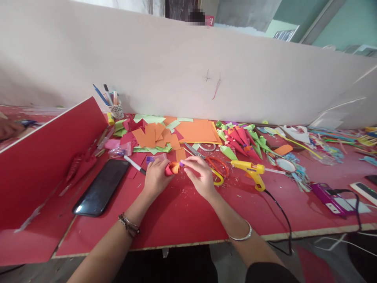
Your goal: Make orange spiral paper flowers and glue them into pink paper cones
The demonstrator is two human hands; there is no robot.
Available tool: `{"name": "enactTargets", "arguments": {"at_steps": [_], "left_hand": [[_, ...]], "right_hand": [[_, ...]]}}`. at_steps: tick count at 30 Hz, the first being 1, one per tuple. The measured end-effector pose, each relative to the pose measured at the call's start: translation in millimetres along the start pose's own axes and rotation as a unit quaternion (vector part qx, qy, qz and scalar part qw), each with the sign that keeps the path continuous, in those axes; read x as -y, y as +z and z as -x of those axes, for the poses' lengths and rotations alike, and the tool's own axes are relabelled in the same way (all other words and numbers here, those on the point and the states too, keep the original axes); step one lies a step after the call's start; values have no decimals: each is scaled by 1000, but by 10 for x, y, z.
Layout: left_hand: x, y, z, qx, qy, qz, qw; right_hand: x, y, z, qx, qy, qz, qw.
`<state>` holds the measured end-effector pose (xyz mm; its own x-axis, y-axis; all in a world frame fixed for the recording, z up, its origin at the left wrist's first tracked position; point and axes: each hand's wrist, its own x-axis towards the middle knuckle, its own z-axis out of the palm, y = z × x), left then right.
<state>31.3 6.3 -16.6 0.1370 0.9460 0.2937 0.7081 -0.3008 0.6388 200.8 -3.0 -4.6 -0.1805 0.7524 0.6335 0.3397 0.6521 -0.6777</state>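
My left hand [156,177] is closed around a small rolled piece of orange and red paper [175,168], its curled end facing right. In a pinch, my right hand [201,177] has a small purple piece [182,162] between thumb and fingertips, right beside the roll; whether the two touch I cannot tell. Behind the right hand lie scissors [219,165] with orange and yellow handles showing. A yellow glue gun [250,169] rests to the right, nozzle pointing left. A white marker [134,163] with a dark end lies left of my left hand.
Orange paper sheets [196,131] and green pieces are piled behind my hands. Red and green paper cones [241,139] lie at back right. A black phone [101,188] sits left, near a red upright board [53,157]. A pen cup [116,110] stands against the white partition [165,70].
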Motion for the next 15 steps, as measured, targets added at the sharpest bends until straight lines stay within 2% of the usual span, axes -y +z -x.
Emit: {"name": "enactTargets", "arguments": {"at_steps": [2,5,10,15], "left_hand": [[-11,-1,-7,37,-8,90,995],[-19,2,-12,101,-24,237,966],[-18,27,19,149,-64,414,896],[-46,38,56,170,-102,497,845]], "right_hand": [[-13,1,2,-22,22,-19,999],[-18,9,11,-51,52,-33,997],[10,87,54,29,20,21,999],[-24,174,95,83,-18,163,983]]}}
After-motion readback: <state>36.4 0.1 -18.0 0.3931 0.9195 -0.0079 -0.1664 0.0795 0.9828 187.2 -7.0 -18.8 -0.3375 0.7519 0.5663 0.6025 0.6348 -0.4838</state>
